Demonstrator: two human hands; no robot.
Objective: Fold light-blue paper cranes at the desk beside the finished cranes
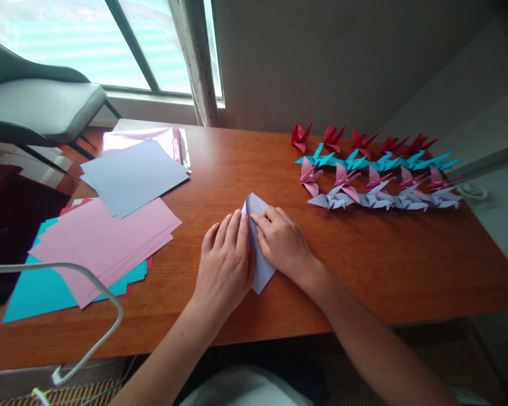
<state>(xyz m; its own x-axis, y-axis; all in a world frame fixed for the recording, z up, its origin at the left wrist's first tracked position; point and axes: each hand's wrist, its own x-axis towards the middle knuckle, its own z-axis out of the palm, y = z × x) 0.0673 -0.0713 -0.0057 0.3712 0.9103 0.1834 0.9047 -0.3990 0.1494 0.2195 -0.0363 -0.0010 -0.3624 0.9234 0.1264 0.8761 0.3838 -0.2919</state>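
A pale lavender sheet of origami paper (262,272), folded into a narrow diamond, lies on the table in front of me. Flat along its left side rests my left hand (226,256), its fingers stretched out and the index finger touching the paper; the thumb is mostly hidden. My right hand (281,239) has its fingers curled, thumb and index finger pinching a flap near the upper middle of the fold. Part of the paper is covered by both hands.
Rows of folded paper cranes, red (332,138), turquoise (353,162), pink (309,176) and lavender (336,198), stand at the right back. Pale sheets (135,175), pink sheets (105,237) and turquoise sheets (42,293) lie left. A white bent rod (114,307) crosses the lower left.
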